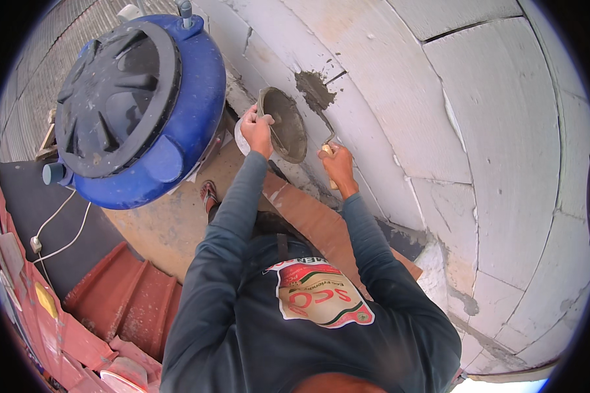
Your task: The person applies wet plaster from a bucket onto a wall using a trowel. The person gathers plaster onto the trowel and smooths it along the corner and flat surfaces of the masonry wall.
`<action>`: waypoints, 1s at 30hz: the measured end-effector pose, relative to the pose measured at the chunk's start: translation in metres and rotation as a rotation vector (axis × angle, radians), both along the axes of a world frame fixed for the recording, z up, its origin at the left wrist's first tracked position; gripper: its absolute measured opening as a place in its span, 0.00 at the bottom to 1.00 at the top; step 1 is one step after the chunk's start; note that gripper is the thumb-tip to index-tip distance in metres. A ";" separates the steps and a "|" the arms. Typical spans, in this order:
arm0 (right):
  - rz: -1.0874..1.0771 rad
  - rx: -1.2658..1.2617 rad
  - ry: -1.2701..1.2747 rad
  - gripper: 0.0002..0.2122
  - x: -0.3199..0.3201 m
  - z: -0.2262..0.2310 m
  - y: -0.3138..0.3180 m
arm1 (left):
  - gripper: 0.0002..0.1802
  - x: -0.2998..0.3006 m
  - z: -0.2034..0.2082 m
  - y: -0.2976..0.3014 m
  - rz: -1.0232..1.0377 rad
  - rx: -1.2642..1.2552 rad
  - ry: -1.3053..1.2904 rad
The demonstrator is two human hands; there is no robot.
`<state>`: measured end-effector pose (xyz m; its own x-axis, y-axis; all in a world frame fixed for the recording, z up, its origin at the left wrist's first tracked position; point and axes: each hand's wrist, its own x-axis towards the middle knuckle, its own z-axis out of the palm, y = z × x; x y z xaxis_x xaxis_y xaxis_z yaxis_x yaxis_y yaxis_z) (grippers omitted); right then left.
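My left hand [258, 133] is closed on the near rim of a round, mortar-smeared bowl [288, 124], which is tilted up close to the wall. The fingers of my right hand [340, 166] wrap round the light wooden handle of a trowel [330, 126]. Its thin bent metal neck reaches up toward a patch of wet grey mortar [311, 87] on the pale block wall [367, 59]. I cannot clearly tell the blade from the mortar there. The patch lies over a dark gap between blocks, with small splashes around it.
To the left stands a big blue water tank [200, 98] with a black lid [121, 98]. Red roofing sheets [124, 295] and a white cable [62, 208] lie lower left. A reddish-brown board [321, 219] runs along the wall's foot. My sandalled foot [209, 193] shows beside the tank.
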<state>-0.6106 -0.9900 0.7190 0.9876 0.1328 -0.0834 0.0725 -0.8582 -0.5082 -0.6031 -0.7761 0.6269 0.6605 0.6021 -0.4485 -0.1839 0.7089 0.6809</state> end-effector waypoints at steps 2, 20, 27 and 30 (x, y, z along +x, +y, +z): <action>-0.046 0.047 0.157 0.24 0.007 0.008 -0.011 | 0.12 0.004 -0.001 -0.001 0.015 0.026 -0.022; -0.068 0.222 0.757 0.17 0.022 0.007 0.007 | 0.16 -0.005 0.011 0.011 -0.062 0.044 0.047; -0.067 0.252 0.603 0.16 0.026 0.014 -0.005 | 0.16 -0.002 0.011 0.011 -0.038 0.057 0.076; -0.021 0.228 0.534 0.15 0.018 0.015 -0.013 | 0.16 0.000 0.006 0.012 -0.054 0.036 0.070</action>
<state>-0.5925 -1.0034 0.7335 0.8191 0.1863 -0.5426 -0.2610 -0.7212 -0.6416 -0.6028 -0.7642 0.6330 0.6605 0.5829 -0.4734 -0.0967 0.6912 0.7161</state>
